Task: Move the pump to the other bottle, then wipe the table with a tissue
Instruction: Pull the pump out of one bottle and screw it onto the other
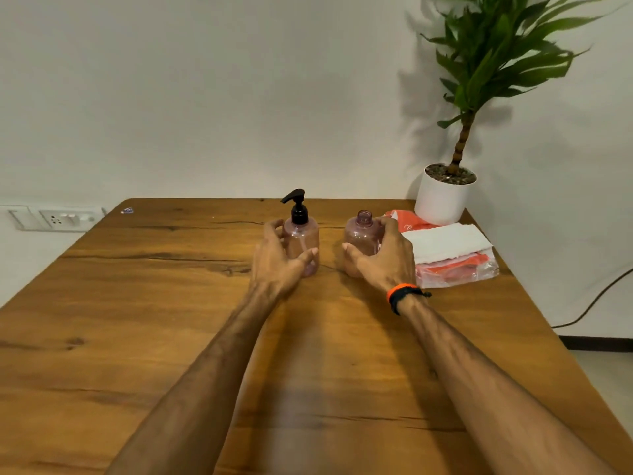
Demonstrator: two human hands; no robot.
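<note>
standing upright, black pump (297, 207) tops translucent pink bottle (303, 243).

Pump bottle (303, 240) left of open bottle (359, 240).

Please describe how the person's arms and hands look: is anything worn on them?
Both forearms are bare, with no sleeves in view. The left hand wears nothing, no ring or watch. The right hand has two bands at its wrist, one orange and one black, with a small knot or tail sticking out.
</note>
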